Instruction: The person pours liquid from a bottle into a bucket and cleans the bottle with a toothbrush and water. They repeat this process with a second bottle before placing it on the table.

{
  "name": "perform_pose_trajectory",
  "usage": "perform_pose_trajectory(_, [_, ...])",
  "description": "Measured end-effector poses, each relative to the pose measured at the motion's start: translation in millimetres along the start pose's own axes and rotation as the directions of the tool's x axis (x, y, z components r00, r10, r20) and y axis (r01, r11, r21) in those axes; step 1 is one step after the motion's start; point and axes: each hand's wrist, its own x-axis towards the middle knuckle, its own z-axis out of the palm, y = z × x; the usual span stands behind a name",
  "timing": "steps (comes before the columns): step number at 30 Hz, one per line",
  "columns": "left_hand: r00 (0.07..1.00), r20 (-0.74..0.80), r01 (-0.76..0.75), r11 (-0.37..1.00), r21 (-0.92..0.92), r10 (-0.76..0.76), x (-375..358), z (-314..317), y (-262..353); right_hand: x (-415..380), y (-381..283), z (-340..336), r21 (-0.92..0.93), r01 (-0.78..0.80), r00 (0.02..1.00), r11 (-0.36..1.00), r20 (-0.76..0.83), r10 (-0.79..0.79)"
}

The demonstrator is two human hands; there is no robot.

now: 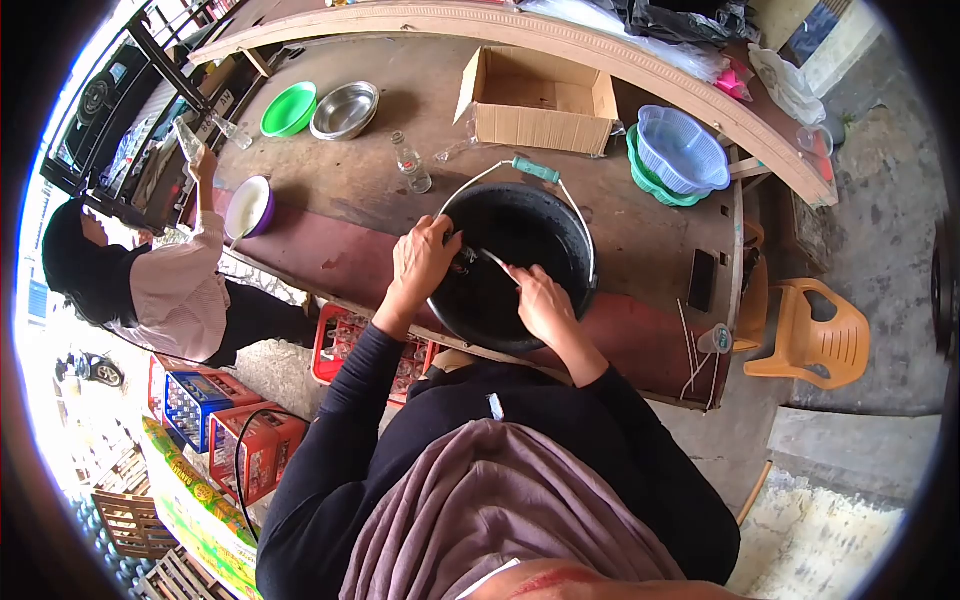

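A black bucket (575,235) stands on the wooden table at my front, its wire handle with a green grip (536,169) leaning to the far side. My left hand (425,262) is closed over the bucket's left side, around a small, partly shiny thing that its fingers mostly hide. Over the bucket's right side my right hand (545,305) grips a thin, light-coloured tool (497,263), whose tip points at the left hand's fingers. The bucket's inside is dark, and its contents cannot be made out. A clear glass bottle (411,165) stands just beyond the bucket.
An open cardboard box (545,125), green bowl (288,110), metal bowl (345,112) and blue basket (683,150) sit farther back. A phone (702,280) lies right. At left, a person (170,270) holds up a bottle (188,142). Bottle crates (258,450) stand below; an orange chair (815,335) is right.
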Motion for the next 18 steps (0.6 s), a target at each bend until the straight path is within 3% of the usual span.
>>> perform_pose_trajectory(4, [0.998, 0.008, 0.065, 0.996, 0.061, -0.065, -1.4, -0.9, 1.0, -5.6, -6.0, -6.4, 0.127, 0.033, 0.996, 0.991, -0.083, -0.022])
perform_pose_trajectory(6, [0.996, 0.017, 0.089, 0.992, 0.093, -0.091, -2.3, -2.2, 5.3, -6.1, -9.1, -4.4, 0.245, 0.211, 0.97, 0.946, -0.171, -0.172])
perform_pose_trajectory(7, [0.993, 0.014, 0.111, 0.986, 0.122, -0.114, -1.1, -2.5, 6.9, -6.7, -7.3, -4.1, 0.244, 0.212, 0.97, 0.946, -0.172, -0.172])
perform_pose_trajectory(9, [0.994, 0.031, 0.098, 0.991, 0.088, -0.101, -1.2, -2.1, 6.6, -6.8, 0.1, -2.6, 0.007, -0.017, 1.0, 1.0, 0.024, 0.017])
perform_pose_trajectory(11, [0.995, 0.052, 0.087, 0.995, 0.055, -0.09, -0.8, -2.4, 4.7, -3.6, 5.5, -2.5, -0.005, -0.063, 0.995, 0.998, 0.083, 0.064])
perform_pose_trajectory(13, [0.997, 0.077, -0.008, 0.994, -0.111, 0.017, -3.2, -2.6, 1.3, -4.8, 7.4, 1.6, 0.188, 0.186, 0.972, 0.964, -0.177, -0.153])
perform_pose_trajectory(14, [0.996, 0.088, -0.004, 0.994, -0.111, 0.014, -6.5, -3.8, 0.2, -3.3, 7.6, 5.3, 0.248, 0.255, 0.954, 0.935, -0.221, -0.202])
perform_pose_trajectory(15, [0.992, 0.121, -0.008, 0.985, -0.171, 0.029, -7.5, -6.6, 0.5, -6.3, 6.1, 4.3, 0.25, 0.249, 0.956, 0.936, -0.219, -0.196])
perform_pose_trajectory(17, [0.988, 0.148, -0.017, 0.973, -0.231, 0.052, -7.0, -9.5, -0.5, -8.4, 3.1, -2.8, 0.078, 0.024, 1.0, 0.997, -0.003, -0.024])
perform_pose_trajectory(18, [0.983, 0.171, -0.027, 0.969, -0.246, 0.071, -8.0, -10.9, -1.8, -7.7, 8.5, -2.8, -0.031, -0.012, 1.0, 0.999, 0.028, 0.013])
